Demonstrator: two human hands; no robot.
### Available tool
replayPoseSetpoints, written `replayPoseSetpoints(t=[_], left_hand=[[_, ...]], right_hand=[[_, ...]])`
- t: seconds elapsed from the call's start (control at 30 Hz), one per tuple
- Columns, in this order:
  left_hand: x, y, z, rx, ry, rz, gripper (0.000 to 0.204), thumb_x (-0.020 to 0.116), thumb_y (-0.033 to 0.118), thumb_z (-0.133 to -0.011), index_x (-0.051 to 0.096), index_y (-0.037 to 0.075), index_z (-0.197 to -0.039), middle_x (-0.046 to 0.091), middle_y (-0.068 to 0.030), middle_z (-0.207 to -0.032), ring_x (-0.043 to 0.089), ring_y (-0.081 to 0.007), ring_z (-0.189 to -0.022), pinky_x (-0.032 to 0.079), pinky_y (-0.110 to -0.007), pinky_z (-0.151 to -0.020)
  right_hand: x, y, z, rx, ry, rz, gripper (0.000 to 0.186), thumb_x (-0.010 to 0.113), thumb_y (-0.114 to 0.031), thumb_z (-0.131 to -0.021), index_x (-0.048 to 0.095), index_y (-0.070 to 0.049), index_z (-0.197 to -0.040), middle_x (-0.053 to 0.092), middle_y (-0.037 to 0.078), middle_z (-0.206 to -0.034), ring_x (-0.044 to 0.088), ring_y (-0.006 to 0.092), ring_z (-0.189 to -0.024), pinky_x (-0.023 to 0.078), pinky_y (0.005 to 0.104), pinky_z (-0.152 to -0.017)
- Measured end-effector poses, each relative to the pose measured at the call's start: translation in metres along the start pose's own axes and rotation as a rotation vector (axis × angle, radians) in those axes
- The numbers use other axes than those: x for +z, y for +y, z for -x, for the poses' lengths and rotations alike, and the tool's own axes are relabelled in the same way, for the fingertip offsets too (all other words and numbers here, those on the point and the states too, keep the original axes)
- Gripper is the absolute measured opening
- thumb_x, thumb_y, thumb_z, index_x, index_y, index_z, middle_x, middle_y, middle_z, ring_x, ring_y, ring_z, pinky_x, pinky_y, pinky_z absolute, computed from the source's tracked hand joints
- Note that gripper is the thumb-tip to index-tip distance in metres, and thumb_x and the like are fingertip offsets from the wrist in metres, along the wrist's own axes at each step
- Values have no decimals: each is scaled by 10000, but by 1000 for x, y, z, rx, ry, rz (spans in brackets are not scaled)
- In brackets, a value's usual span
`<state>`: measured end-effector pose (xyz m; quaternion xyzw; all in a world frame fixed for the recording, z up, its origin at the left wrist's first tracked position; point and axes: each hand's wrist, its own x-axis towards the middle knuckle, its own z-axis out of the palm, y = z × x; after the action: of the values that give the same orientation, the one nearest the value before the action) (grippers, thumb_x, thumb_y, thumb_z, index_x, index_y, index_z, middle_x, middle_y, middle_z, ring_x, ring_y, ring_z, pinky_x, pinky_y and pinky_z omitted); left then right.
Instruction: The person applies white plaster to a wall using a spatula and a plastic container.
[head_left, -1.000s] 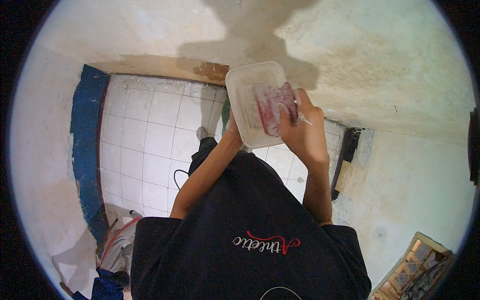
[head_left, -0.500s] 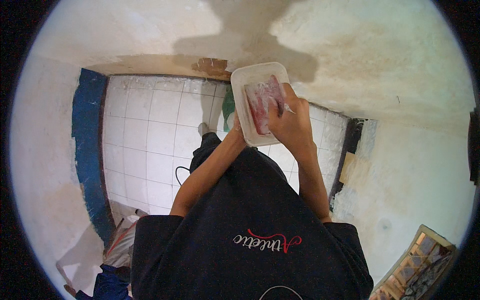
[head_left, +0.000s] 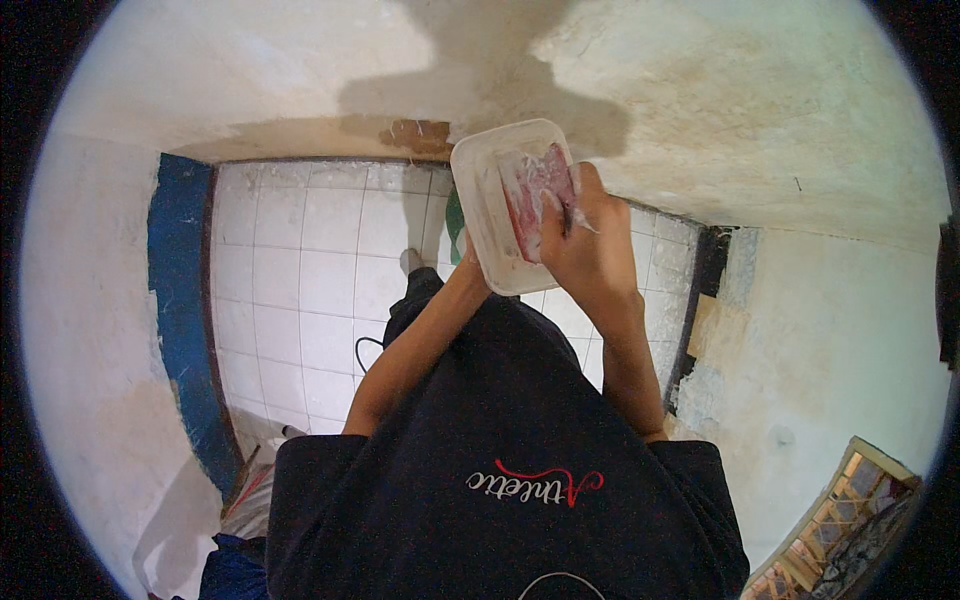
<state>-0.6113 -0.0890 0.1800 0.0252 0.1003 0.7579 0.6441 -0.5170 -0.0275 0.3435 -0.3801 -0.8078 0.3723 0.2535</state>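
The left hand [head_left: 470,275] props the white tray [head_left: 495,215] from below; the right hand [head_left: 585,235] pinches a scraper inside, so wet plaster may spill.

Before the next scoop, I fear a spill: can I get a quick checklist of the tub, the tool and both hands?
1. Tub supported from below: cannot tell; the left hand is hidden under it, only the forearm reaching to it shows.
2. Right hand gripping the tool: ok, fingers closed at the tub's right rim.
3. Red tool blade inside the tub: ok, it lies within the rim.
4. Tub level: not ok, it looks tilted toward the person.
5. White paste on hand: not ok, smears show on the fingers.
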Motion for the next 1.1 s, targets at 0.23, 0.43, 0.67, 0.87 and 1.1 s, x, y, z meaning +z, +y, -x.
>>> replayPoseSetpoints(t=[0.23, 0.43, 0.67, 0.87, 1.1], left_hand=[[-17, -7, -5, 77, 48, -208, 574, 448, 488, -972, 397, 156, -1437, 476, -81, -1412, 460, -268, -1293, 341, -464, -1127], [-5, -1, -6, -98, 28, 354, 613, 441, 540, -953, 404, 157, -1430, 496, -83, -1390, 481, -277, -1270, 383, -466, -1100], [-28, 0, 1, -163, 108, 848, 655, 407, 580, -945, 417, 111, -1403, 518, -122, -1351, 521, -279, -1225, 445, -458, -1048], [-30, 0, 1, 42, 315, -105, 694, 384, 633, -937, 419, 111, -1393, 526, -108, -1319, 532, -262, -1197, 474, -459, -1015], [2, 15, 8, 60, 348, -346, 850, 345, 771, -870, 383, 124, -1419, 478, -106, -1365, 497, -298, -1234, 439, -520, -1030]], right_hand=[[2, -3, -1, 2, -35, 81, 209, 572, 12, -805, 521, 60, -1002, 595, 309, -740, 623, 484, -748, 496, 444, -592], [23, 19, -1, 2, -50, -2, 231, 555, 22, -796, 530, 63, -1022, 589, 300, -723, 627, 471, -710, 498, 439, -587], [37, 41, 4, -59, 34, -116, 236, 577, 16, -824, 560, 60, -1055, 622, 240, -736, 655, 346, -671, 495, 366, -622], [35, 57, 9, -8, 62, -258, 190, 578, 15, -862, 586, 51, -1048, 647, 176, -862, 621, 205, -780, 491, 306, -714], [32, 75, 10, 119, 5, -351, 215, 564, 5, -912, 573, 107, -1101, 670, 137, -959, 617, 145, -879, 492, 266, -794]])
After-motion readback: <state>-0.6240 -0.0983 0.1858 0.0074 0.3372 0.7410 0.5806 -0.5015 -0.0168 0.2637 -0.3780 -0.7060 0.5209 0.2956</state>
